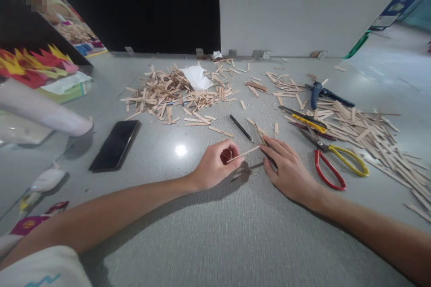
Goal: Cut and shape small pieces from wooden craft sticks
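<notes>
**Two hands holding a thin wooden stick over a grey desk**

Seen from above, a person's two bare arms reach onto a grey desk [215, 242]. The left hand [215, 166] is curled closed near the middle of the desk, pinching one end of a thin wooden stick [243, 154] between thumb and fingers; something small and dark red shows inside the curl, too small to identify. The stick slants up to the right, its far end meeting the fingertips of the right hand [286, 168]. That hand lies palm down with fingers stretched out, pressing a dark, slim tool [269, 158] against the desk.

Just beyond the hands lies a black pen [241, 128]. To the right, scissors with red and yellow handles [336, 161] rest near a spread of wooden sticks [373, 136] running toward the right edge. A larger heap of cut sticks [171, 94] sits toward the far edge, with white paper [197, 76] on it. A black phone [115, 144] lies face down toward the left edge.
</notes>
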{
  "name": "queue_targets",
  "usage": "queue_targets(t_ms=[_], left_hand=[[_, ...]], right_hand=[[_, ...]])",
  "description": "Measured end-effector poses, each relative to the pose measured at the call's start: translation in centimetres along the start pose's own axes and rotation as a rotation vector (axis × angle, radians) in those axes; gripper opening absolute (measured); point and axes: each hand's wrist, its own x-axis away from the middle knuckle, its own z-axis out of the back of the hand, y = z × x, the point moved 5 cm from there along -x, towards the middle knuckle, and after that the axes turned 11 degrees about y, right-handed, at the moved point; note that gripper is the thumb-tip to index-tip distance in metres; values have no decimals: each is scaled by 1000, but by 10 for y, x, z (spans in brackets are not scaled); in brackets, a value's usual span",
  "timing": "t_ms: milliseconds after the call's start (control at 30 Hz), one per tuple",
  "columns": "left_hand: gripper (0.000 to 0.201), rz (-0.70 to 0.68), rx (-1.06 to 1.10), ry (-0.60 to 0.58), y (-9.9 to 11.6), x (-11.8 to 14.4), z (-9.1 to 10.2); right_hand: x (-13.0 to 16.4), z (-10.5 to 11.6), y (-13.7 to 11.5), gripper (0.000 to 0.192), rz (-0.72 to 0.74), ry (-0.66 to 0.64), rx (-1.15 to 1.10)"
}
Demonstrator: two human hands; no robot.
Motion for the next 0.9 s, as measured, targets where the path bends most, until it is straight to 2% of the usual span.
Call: queue_targets(t_ms=[100, 300, 433, 600, 700, 800, 900], left_hand=[[23, -30, 42, 15, 3, 1, 3], [21, 20, 145, -26, 2, 2, 2], [17, 16, 104, -14, 3, 0, 1], [25, -34, 64, 64, 3, 1, 3], [23, 12, 85, 45, -2, 2, 1], [17, 50, 83, 15, -6, 1, -1], [13, 10, 28, 12, -6, 0, -1]], right_hand=[[0, 0, -1, 36, 11, 15, 4], [-2, 1, -3, 39, 16, 4, 13], [-2, 2, -3, 39, 20, 11, 25], [-2, 0, -6, 38, 35, -3, 45], [-7, 9, -12, 41, 53, -8, 167], [-20, 28, -5, 37, -14, -121, 413], [-26, 51, 25, 29, -232, -417, 623]])
